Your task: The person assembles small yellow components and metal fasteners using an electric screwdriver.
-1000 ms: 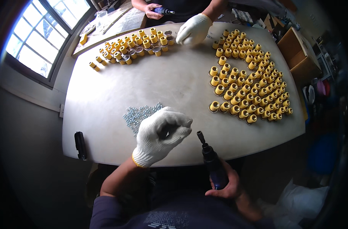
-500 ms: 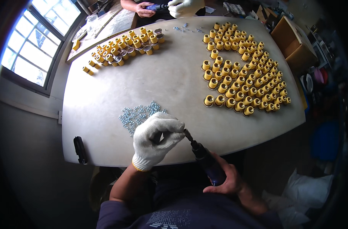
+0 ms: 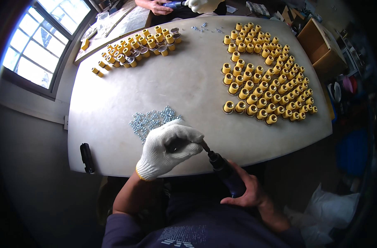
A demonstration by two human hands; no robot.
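White knit glove covers my left hand (image 3: 170,148), whose thumb and fingertips are pinched together at the tip of a driver bit; anything small between them is hidden. My bare right hand (image 3: 250,190) is wrapped round a dark blue and black powered screwdriver (image 3: 226,172), its bit slanting up and left to the gloved fingertips. Just beyond the glove lies a loose spread of small silvery-blue metal parts (image 3: 149,123), like nuts or short screws. On the right of the table stand many yellow cylindrical pieces (image 3: 251,99) with brassy open centres, upright on round bases.
More yellow cylinders (image 3: 158,38) stand at the table's (image 3: 188,87) far left, some on round bases. A black tool-like object (image 3: 87,158) rests by the near left edge. Across the table, a co-worker's gloved hand (image 3: 203,5) works with another blue driver. A cardboard box (image 3: 318,45) is beyond the right edge.
The gloved hand has tilted slightly and its finger loop looks narrower. Both hands stay together at the bit. The whole view has shifted a little.
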